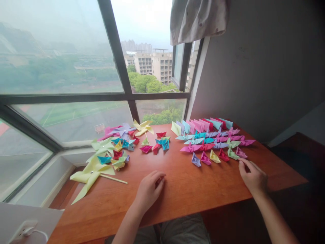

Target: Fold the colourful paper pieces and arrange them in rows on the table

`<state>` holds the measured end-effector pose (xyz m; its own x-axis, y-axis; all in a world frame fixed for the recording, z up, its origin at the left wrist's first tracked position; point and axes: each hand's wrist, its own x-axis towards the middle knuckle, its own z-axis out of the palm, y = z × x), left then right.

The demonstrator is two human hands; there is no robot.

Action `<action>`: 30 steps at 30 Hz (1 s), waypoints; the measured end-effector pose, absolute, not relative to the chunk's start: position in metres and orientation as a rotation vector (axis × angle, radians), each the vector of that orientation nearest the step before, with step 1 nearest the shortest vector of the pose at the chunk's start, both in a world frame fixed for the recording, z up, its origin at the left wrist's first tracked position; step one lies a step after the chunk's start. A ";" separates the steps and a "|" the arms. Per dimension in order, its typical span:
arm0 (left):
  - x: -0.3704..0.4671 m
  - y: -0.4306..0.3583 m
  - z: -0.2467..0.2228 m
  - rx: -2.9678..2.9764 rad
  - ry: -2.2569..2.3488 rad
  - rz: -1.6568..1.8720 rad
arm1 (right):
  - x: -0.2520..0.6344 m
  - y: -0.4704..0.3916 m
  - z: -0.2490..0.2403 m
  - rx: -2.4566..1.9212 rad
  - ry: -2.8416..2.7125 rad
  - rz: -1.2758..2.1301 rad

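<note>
My left hand (151, 187) rests on the wooden table (177, 183), its fingers loosely curved with nothing in them. At the right, my right hand (253, 177) has thumb and index finger pinched at the near corner of a light green paper boat (232, 154). Just behind those fingers sits a pink paper boat (240, 153). The same front row holds a yellow boat (214, 156), a red boat (223, 155), a magenta boat (205, 158) and a lavender boat (196, 159). Behind them stand rows of folded paper cranes (191, 148) and paper planes (196, 125).
Left of the middle lie a yellow pinwheel (91, 174) on a stick, a green pinwheel (103, 147) and a purple pinwheel (124, 131). Loose boats, including a blue boat (165, 145), lie among and beside them. Windows (63, 51) border the far side; a grey wall (254, 67) stands right.
</note>
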<state>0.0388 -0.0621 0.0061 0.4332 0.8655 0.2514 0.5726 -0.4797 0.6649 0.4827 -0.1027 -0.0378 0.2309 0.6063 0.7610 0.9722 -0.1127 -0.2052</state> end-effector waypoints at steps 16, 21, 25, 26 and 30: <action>-0.006 0.028 0.029 2.195 1.844 0.912 | 0.257 -0.101 -0.017 -1.269 -1.927 0.227; -0.006 0.036 0.027 2.234 1.817 0.890 | 0.260 -0.100 -0.024 -1.327 -1.965 0.239; -0.005 0.035 0.026 2.260 1.790 0.868 | 0.262 -0.098 -0.026 -1.362 -1.889 0.273; -0.004 0.034 0.027 2.268 1.781 0.863 | 0.262 -0.098 -0.026 -1.364 -1.882 0.273; -0.002 0.031 0.028 2.281 1.761 0.861 | 0.262 -0.097 -0.027 -1.359 -1.866 0.269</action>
<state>-0.0016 0.0313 0.0283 0.1540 0.9223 0.3545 0.8461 -0.3084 0.4348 0.2620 -0.0972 -0.0271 -0.1082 0.8749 0.4720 0.7062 0.4018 -0.5830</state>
